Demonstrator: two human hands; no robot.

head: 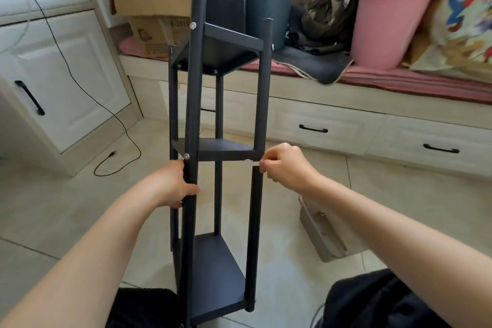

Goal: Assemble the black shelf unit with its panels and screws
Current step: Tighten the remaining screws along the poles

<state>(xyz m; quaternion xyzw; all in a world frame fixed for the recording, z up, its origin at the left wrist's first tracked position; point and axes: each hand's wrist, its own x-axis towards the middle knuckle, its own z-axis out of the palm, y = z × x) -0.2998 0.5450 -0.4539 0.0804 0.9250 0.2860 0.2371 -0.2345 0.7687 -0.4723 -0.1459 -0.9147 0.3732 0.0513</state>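
While left hand (177,186) grips shelf post (192,120); right hand (282,164) pinches small white tool (253,163) at opposite post.

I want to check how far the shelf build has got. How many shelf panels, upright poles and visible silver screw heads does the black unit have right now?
Shelf panels: 3 (top, middle, bottom)
Upright poles: 4 (front left, front right, back left, back right)
Silver screw heads in plain view: 2 (upper, lower)
Total: 9

Open gaps between the shelf unit's (213,152) poles – tiled floor (80,208) bare left, grey box (323,234) right.
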